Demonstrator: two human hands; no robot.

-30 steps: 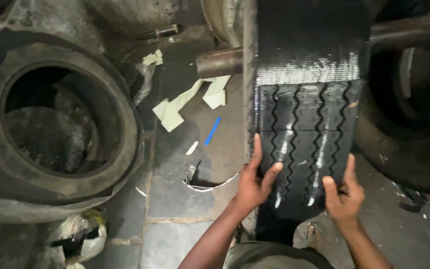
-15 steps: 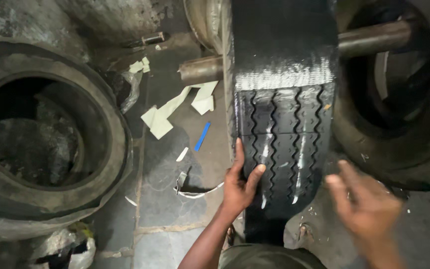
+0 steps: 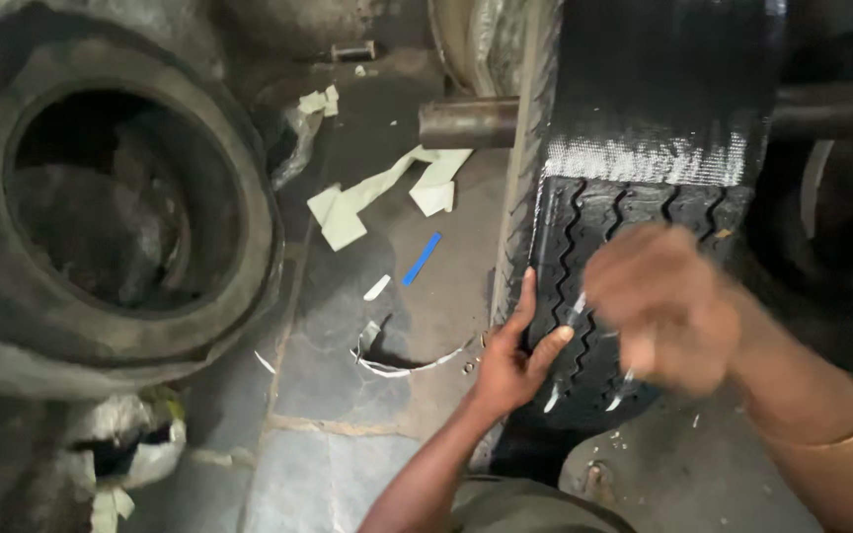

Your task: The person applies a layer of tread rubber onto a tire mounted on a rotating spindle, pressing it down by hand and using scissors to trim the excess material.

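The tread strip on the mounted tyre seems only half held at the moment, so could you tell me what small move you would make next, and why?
Probably bring the right hand back down onto the tread strip, beside the left hand. The left hand lies flat on the strip's left edge, while the right is lifted off and blurred in front of it, so only one side is pressed against the tyre.

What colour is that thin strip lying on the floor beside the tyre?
Bright blue; the strip lies on the grey floor, clearest in the head view.
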